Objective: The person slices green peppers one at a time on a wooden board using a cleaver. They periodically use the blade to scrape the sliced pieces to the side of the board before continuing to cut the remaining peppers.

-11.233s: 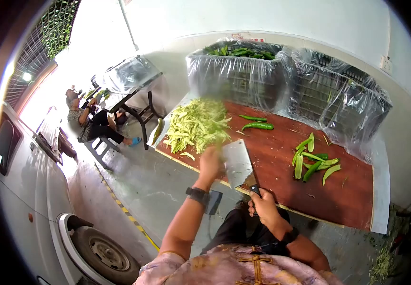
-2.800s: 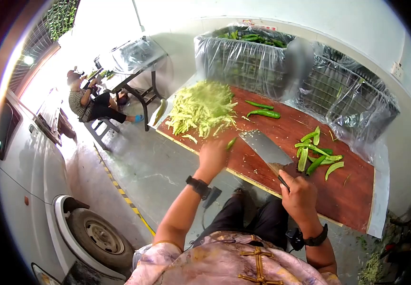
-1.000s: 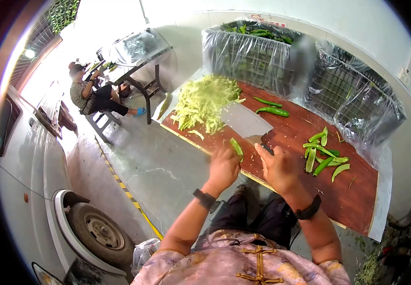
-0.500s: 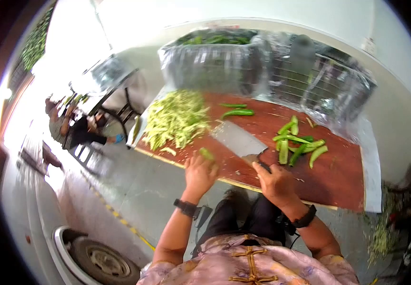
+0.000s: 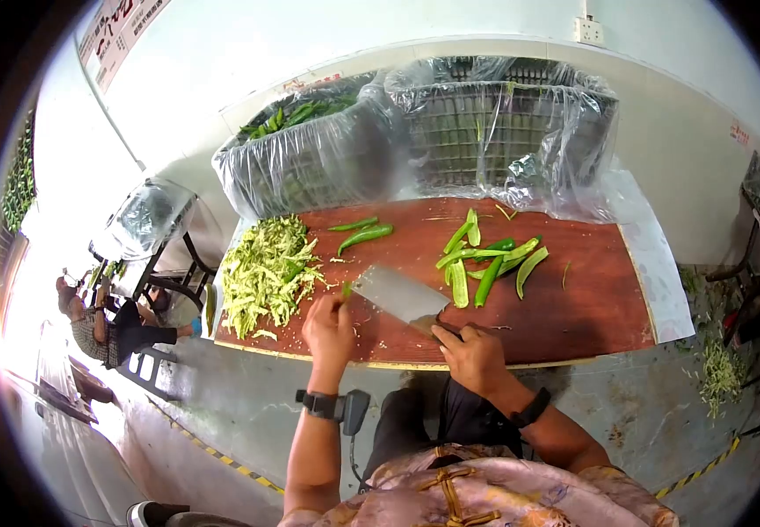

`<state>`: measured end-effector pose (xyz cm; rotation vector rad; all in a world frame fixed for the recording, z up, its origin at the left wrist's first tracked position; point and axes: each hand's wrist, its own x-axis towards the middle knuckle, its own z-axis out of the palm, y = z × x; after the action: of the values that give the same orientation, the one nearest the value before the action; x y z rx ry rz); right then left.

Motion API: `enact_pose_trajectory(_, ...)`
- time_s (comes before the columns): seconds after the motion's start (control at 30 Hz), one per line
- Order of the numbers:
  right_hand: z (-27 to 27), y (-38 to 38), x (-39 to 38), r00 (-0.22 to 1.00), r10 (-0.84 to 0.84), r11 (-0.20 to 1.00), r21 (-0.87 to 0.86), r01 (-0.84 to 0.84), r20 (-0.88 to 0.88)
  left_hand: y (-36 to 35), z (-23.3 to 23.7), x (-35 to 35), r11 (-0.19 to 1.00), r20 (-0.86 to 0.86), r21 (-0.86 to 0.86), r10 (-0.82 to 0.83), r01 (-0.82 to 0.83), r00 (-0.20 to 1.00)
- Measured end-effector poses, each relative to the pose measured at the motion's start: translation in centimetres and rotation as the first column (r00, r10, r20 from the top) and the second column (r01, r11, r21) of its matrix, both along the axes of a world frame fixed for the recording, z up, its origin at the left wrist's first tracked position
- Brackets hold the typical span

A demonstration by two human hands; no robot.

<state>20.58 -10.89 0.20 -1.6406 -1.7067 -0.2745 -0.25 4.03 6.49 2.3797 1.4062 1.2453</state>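
My left hand [image 5: 328, 328] is closed on a small green pepper piece [image 5: 347, 288], mostly hidden by the fingers. It stays just left of the cleaver's far end. In my right hand [image 5: 477, 358] is the handle of a cleaver [image 5: 400, 295], its broad blade pointing left over the reddish-brown board [image 5: 573, 303]. A heap of shredded green pepper [image 5: 267, 274] covers the board's left end. Two whole green peppers [image 5: 367, 236] lie behind the blade. Several split peppers [image 5: 491, 260] are in a loose group to the right.
Two crates lined with clear plastic stand at the back; the left crate [image 5: 305, 158] shows green peppers, the right crate [image 5: 503, 132] is black mesh. A person [image 5: 108, 325] sits at another table on the left. Shreds [image 5: 721, 378] litter the floor at right.
The camera view has turned, so the board and crates appear further left. The pepper piece in my left hand is now closer to the blade's far end. My right hand keeps the cleaver.
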Motion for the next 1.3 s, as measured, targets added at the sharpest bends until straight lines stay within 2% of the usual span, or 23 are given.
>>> enact_pose_trajectory(0.07, 0.1, -0.1, -0.1, 1.000, 0.003, 1.000, 0.005, -0.003, -0.005, -0.8, 1.9, 3.1, 0.968, 0.239, 0.041, -0.248, 0.246, 0.939)
enact_pose_trajectory(0.1, 0.1, -0.2, -0.1, 1.000, -0.002, 1.000, -0.017, 0.002, 0.001, -1.0, 2.0, 4.5, 0.969, 0.240, 0.042, -0.244, 0.242, 0.939)
enact_pose_trajectory(0.17, 0.1, -0.2, -0.1, 1.000, -0.007, 0.999, -0.039, 0.007, 0.011, -1.6, 1.9, 6.9, 0.898, 0.255, 0.147, -0.439, 0.415, 0.861)
enact_pose_trajectory(0.2, 0.0, -0.2, 0.0, 1.000, -0.005, 0.999, -0.037, 0.005, 0.002, -2.2, 1.6, 7.5, 0.899, 0.257, 0.148, -0.438, 0.413, 0.861)
enact_pose_trajectory(0.27, 0.2, -0.1, 0.0, 1.000, -0.001, 0.999, -0.033, 0.001, -0.006, -3.8, 0.7, 7.7, 0.847, 0.203, 0.067, -0.529, 0.527, 0.824)
enact_pose_trajectory(0.3, 0.5, -0.3, 0.0, 1.000, 0.012, 1.000, -0.016, -0.012, -0.016, -4.0, 0.0, 7.3, 0.847, 0.202, 0.068, -0.528, 0.526, 0.825)
enact_pose_trajectory(0.37, 0.5, -0.2, 0.1, 0.999, 0.030, 1.000, -0.001, -0.030, -0.023, -4.2, -1.9, 6.4, 0.818, -0.051, 0.217, -0.536, 0.533, 0.843)
enact_pose_trajectory(0.4, 0.3, -0.2, 0.0, 1.000, 0.017, 1.000, -0.004, -0.017, -0.023, -4.7, -2.4, 6.0, 0.823, -0.047, 0.217, -0.529, 0.525, 0.848)
enact_pose_trajectory(0.5, 0.4, -0.1, -0.3, 1.000, 0.019, 1.000, -0.013, -0.019, -0.015, -5.6, -3.8, 4.4, 0.809, -0.194, 0.236, -0.503, 0.538, 0.842)
enact_pose_trajectory(0.73, 0.7, 0.2, -0.5, 0.999, 0.016, 1.000, -0.001, -0.016, 0.030, -5.3, -5.1, 3.6, 0.798, -0.230, 0.283, -0.482, 0.532, 0.846)
enact_pose_trajectory(0.9, 0.6, 0.4, -0.7, 0.999, 0.013, 0.999, 0.033, -0.015, 0.047, -5.7, -5.5, 3.7, 0.834, -0.241, 0.284, -0.416, 0.474, 0.877)
enact_pose_trajectory(1.3, 0.6, 0.1, -0.8, 0.987, -0.062, 0.994, -0.075, 0.073, 0.145, -5.6, -5.6, 3.6, 0.838, -0.225, 0.276, -0.421, 0.472, 0.879)
